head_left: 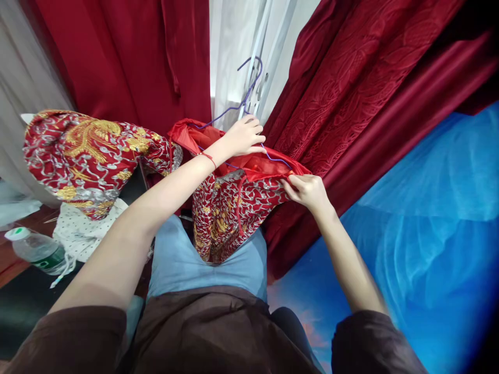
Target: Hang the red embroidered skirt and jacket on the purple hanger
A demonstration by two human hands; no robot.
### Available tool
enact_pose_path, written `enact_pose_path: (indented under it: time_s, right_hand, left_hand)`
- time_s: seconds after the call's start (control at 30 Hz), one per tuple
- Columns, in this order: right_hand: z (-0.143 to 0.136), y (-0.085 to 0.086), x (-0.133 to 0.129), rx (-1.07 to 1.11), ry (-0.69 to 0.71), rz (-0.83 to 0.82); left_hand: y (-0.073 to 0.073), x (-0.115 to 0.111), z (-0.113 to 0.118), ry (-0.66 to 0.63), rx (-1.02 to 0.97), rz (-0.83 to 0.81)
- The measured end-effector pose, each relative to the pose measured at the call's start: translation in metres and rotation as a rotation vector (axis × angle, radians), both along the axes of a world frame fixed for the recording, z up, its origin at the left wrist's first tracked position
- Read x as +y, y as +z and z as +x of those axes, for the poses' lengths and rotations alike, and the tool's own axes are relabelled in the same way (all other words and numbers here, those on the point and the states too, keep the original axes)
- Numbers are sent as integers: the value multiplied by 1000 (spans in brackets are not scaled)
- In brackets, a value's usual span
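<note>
A purple wire hanger [229, 110] lies partly inside a red garment [226, 218] with gold and silver embroidery and a red lining; its hook points up. My left hand [245, 136] is at the middle of the hanger, fingers bent around it below the hook. My right hand [306, 189] pinches the garment's edge near the hanger's right end. The garment hangs down in front of my legs, and another embroidered part [89, 156] spreads out at the left.
Dark red curtains [187, 57] hang behind, with white metal poles [273, 57] between them. A plastic bottle [39, 252] and a dotted white cloth [83, 228] are at the left. A blue printed backdrop [429, 223] stands at the right.
</note>
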State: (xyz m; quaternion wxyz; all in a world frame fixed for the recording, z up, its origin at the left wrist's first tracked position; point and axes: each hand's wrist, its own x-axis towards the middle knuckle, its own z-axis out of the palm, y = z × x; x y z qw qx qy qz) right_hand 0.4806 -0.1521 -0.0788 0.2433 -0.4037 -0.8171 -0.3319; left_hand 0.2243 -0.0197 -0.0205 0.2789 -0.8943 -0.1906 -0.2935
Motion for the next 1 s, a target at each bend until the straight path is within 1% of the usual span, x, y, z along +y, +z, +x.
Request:
enact_pose_path:
  time_s: [0.1,0.2,0.3,0.4,0.5,0.6,0.67,0.73,0.8,0.9,1.0]
  right_hand:
    - [10,-4,2,-98,84,-10]
    - [21,-7,1,-208,149,36]
    - [26,-7,-3,-269,155,117]
    - [16,-2,-12,-240,144,165]
    - [-4,4,-28,-286,125,129]
    - [-19,11,-44,-383,51,88]
    - [-23,16,-47,-343,14,96]
    - [-25,23,-42,-244,29,100]
    - [-29,30,-28,-184,114,56]
    - [-42,37,2,-191,249,-71]
    - [-52,42,24,-188,278,-146]
  left_hand:
    - [-2,2,-2,-8,-6,43]
    - [-2,4,-3,-25,-17,62]
    - [-1,5,-3,-40,-18,59]
    - [2,7,-6,-46,6,41]
    - [1,10,-11,-55,15,10]
    - [-3,11,-11,-58,-7,-20]
    - [-6,11,-9,-51,-20,-34]
    - [-7,11,-7,-47,-22,-44]
    - [-6,11,-6,-53,-19,-49]
    - [-3,11,-10,-78,-11,-50]
    - [2,8,-20,-110,2,-55]
